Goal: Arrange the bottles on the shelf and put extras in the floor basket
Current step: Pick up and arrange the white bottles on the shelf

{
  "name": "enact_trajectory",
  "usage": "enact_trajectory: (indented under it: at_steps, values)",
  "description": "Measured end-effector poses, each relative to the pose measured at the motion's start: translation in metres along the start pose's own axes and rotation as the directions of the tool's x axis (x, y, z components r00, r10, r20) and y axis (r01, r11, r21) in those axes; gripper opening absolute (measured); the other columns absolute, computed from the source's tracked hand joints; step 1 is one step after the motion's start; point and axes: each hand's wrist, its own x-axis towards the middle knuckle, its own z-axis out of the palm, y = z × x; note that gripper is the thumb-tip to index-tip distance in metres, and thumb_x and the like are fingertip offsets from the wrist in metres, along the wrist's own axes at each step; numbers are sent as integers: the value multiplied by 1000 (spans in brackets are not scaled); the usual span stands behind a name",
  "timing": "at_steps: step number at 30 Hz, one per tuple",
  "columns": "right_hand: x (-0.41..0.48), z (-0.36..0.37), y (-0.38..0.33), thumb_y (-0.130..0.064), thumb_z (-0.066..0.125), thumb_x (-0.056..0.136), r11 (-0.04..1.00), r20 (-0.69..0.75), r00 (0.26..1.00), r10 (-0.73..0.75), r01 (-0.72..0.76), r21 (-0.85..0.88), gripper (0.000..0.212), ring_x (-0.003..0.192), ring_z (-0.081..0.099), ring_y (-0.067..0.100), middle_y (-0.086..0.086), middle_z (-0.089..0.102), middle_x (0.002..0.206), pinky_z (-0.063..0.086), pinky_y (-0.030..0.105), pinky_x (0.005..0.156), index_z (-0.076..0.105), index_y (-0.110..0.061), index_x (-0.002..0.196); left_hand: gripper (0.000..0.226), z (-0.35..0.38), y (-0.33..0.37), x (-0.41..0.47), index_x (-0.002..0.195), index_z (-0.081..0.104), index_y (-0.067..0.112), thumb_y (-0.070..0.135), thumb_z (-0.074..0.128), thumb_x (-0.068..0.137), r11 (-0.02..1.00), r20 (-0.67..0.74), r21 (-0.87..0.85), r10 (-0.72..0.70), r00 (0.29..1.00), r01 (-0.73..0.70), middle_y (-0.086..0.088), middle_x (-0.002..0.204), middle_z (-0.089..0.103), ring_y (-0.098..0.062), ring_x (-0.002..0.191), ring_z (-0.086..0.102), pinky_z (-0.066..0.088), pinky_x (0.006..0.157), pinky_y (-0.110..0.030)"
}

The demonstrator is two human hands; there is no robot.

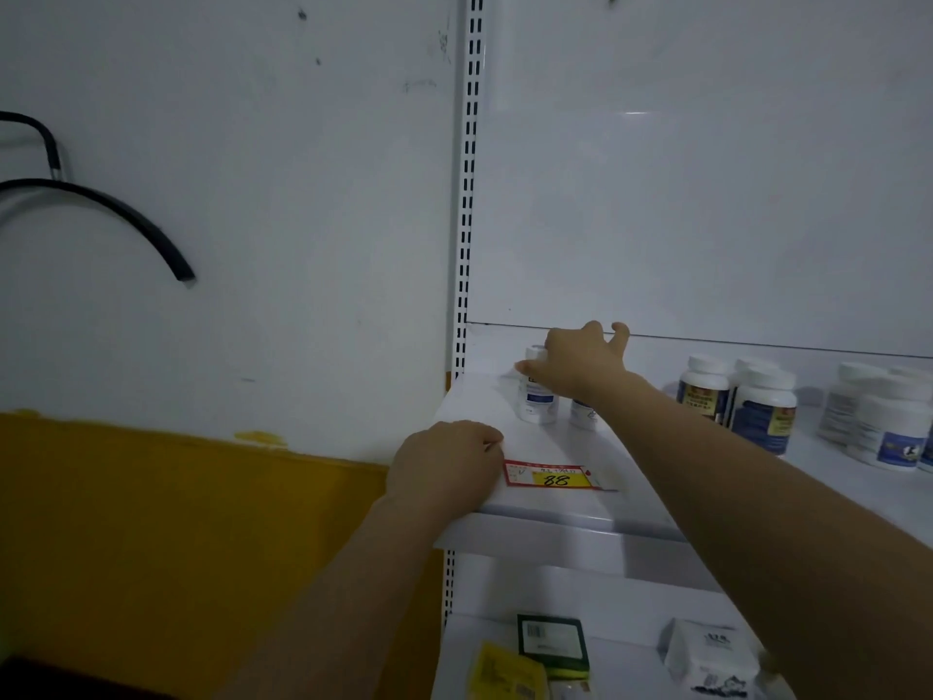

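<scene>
Far to the left of both hands, a black cable [108, 207] is seen curving across the white wall, with a yellow band [176, 522] painted below it. The left hand [447, 467] is laid on the front left corner of the white shelf [555, 507], its fingers curled under into a loose fist; nothing is seen held in it. Touching its knuckles on the right, a red and yellow price tag [550, 474] marked 88 is lying flat on the shelf. Beyond that hand, the right hand [575, 361] is stretched over 2 small white bottles [536, 399] standing side by side near the back panel. Its thumb is laid across the front of the left bottle and 2 fingers are raised behind; whether a bottle is gripped cannot be told. The hands are held apart. To the right of the right forearm, larger white bottles with blue labels [704, 391] are grouped upright, and a further group [888, 426] is set at the frame's edge. Below both arms, on the lower shelf, a yellow packet [505, 671], a green box [553, 644] and a white box [712, 659] are laid.
</scene>
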Motion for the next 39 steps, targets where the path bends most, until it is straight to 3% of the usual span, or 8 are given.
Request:
enact_trajectory:
  at_steps: [11, 16, 19, 27, 31, 35, 37, 39]
  values:
    - [-16, -58, 6, -52, 49, 89, 939, -137, 990, -39, 83, 334, 44, 130, 33, 26, 3, 58, 125, 18, 41, 105, 54, -28, 127, 55, -22, 22, 12, 140, 40, 19, 40, 55, 92, 952, -72, -305, -22, 997, -1, -3, 138, 50, -22, 123, 49, 41, 98, -32]
    - [-32, -93, 21, -45, 59, 86, 827, -140, 987, -85, 148, 542, 47, 119, 49, 24, 1, 58, 125, 34, 42, 104, 53, -23, 128, 53, -45, 56, 18, 136, 38, 19, 33, 60, 90, 754, -51, -656, 0, 999, -33, -2, 136, 50, -18, 111, 51, 35, 84, -26]
    - [-49, -107, 34, -33, 63, 86, 697, -124, 983, -132, 181, 694, 42, 107, 54, 18, -1, 58, 114, 43, 31, 87, 54, -17, 123, 45, -43, 68, 14, 129, 44, 17, 25, 62, 89, 624, -73, -778, 33, 997, -78, 2, 120, 55, -11, 97, 51, 37, 80, -26]
    - [-81, -100, 61, -38, 70, 83, 498, -119, 990, -79, 143, 855, 39, 96, 65, 16, 3, 67, 105, 55, 30, 86, 63, -11, 110, 43, -11, 99, 1, 103, 48, 17, 28, 78, 75, 551, -219, -819, -42, 975, -160, 1, 106, 62, -11, 88, 61, 44, 64, -13]
    - [-93, -101, 77, -28, 63, 89, 431, -99, 991, -92, 129, 893, 28, 94, 65, 13, 3, 67, 107, 55, 21, 77, 62, -12, 112, 53, -10, 109, -7, 117, 43, 17, 33, 75, 77, 522, -91, -848, 33, 995, -94, 0, 118, 57, -15, 101, 57, 44, 77, -19]
    - [-100, -99, 91, -18, 55, 95, 187, -20, 990, -136, 45, 981, 32, 100, 63, 16, 6, 64, 113, 56, 21, 77, 54, -8, 125, 50, -10, 110, -13, 124, 48, 24, 30, 71, 81, 490, -41, -866, 128, 991, -99, 2, 129, 57, -16, 110, 57, 43, 102, -34]
    - [-102, -94, 94, -18, 53, 95, 120, -8, 991, -137, 24, 992, 33, 102, 62, 17, 6, 64, 113, 55, 24, 81, 53, -7, 127, 47, -8, 114, -14, 122, 51, 24, 29, 72, 80, 496, -48, -861, 140, 989, -112, 1, 127, 59, -17, 109, 58, 44, 103, -36]
    - [-102, -89, 96, -25, 57, 94, 172, -8, 993, -117, 28, 985, 36, 107, 61, 18, 3, 63, 116, 52, 28, 87, 53, -12, 127, 49, -7, 117, -13, 120, 49, 21, 29, 74, 78, 513, -65, -851, 111, 992, -113, 0, 123, 59, -16, 106, 59, 47, 94, -28]
